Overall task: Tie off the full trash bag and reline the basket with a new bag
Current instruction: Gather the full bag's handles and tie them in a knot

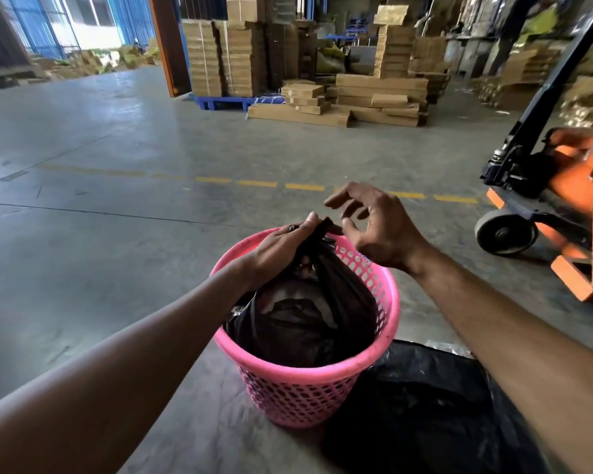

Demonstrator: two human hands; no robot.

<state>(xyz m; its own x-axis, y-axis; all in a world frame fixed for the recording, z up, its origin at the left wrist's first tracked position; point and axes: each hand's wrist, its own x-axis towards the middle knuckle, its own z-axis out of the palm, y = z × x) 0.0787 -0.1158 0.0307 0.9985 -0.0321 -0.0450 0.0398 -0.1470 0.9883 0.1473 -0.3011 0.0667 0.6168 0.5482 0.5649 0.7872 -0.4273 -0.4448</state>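
The full trash bag (pixel 308 316), black and bulging, sits inside the pink basket (pixel 322 395), its gathered neck drawn up above the far rim. The left hand (pixel 281 248) is closed around that neck, fingers wrapped over the twisted plastic, with a ring showing on one finger. The right hand (pixel 374 227) hangs just beside the neck, open and holding nothing, its fingers spread and curled loosely. The basket has a perforated lattice wall and a solid rim, and it stands on a grey, worn floor (pixel 100 268) of smooth concrete marked by thin joint lines. Touching the basket's near right side lies a loose sheet of black plastic (pixel 425 405), crumpled flat on the floor. A dashed yellow line (pixel 257 183) crosses the concrete beyond the hands. To the right stands an orange pallet jack (pixel 562 200) with a black handle column rising out of view and a large grey wheel resting on the floor. Farther back, flattened cardboard boxes (pixel 356 100) lie in low stacks, some on a blue pallet (pixel 226 103), with taller columns of folded cardboard behind them. An orange upright post (pixel 166 42) stands left of the cardboard, and blue fencing (pixel 38 29) lines the far left corner where daylight comes in. The room is a wide warehouse, dim on the right and bright at the left.
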